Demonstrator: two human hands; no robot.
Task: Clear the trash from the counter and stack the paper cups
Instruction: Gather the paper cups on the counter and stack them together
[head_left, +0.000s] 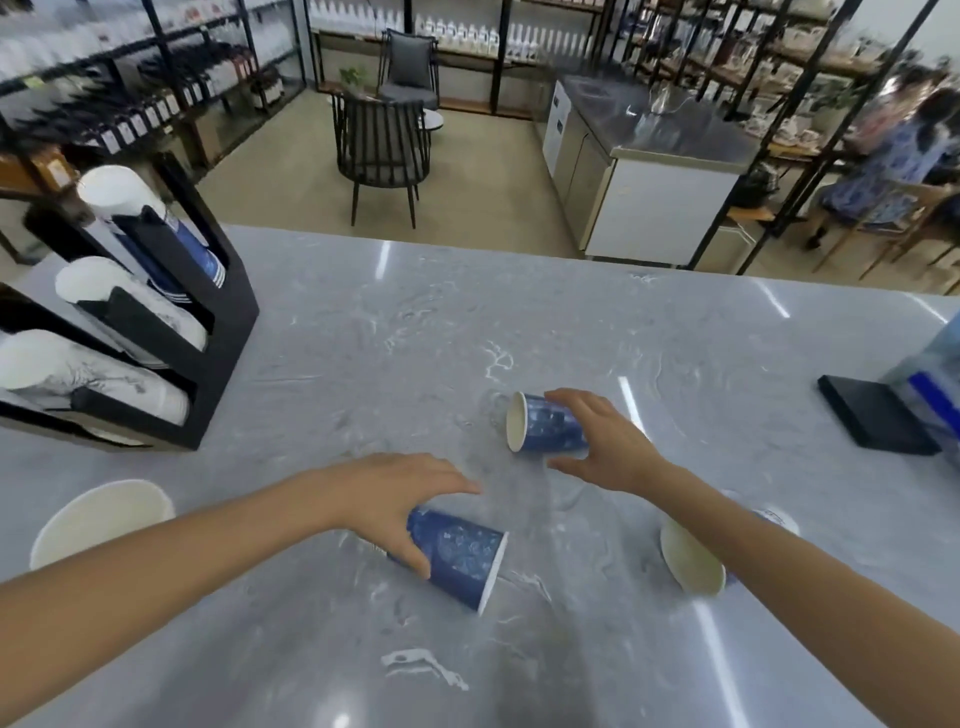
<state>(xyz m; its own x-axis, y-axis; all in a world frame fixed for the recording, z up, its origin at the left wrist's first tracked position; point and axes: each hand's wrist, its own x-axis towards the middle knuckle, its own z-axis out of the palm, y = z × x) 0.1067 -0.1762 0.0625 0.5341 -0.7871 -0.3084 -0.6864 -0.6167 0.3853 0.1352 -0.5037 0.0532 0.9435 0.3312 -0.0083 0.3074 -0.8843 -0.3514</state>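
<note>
Grey marble counter (363, 338), four paper cups loose on it. Left hand (400, 499) wraps the base end of a blue patterned paper cup (462, 558) lying on its side, mouth pointing right and toward the viewer; thumb under, fingers over, grip closing on it. Right hand (608, 441) clamps a second blue cup (545, 428), also on its side, mouth facing left, thumb below and fingers over the top. The two cups lie near each other, not touching. Third cup (693, 564) tipped over under the right forearm, white inside showing, partly hidden by the arm. Fourth cup (98, 519) stands upright at the left edge, white interior up, just beside the left forearm. Black cup dispenser rack (218, 332) at far left holds three slanted stacks of cups. Black flat box (872, 418) at right edge, blurred bluish object beside it. Beyond the counter: black chairs (382, 150), steel cabinet (649, 171), shelving with bottles.
</note>
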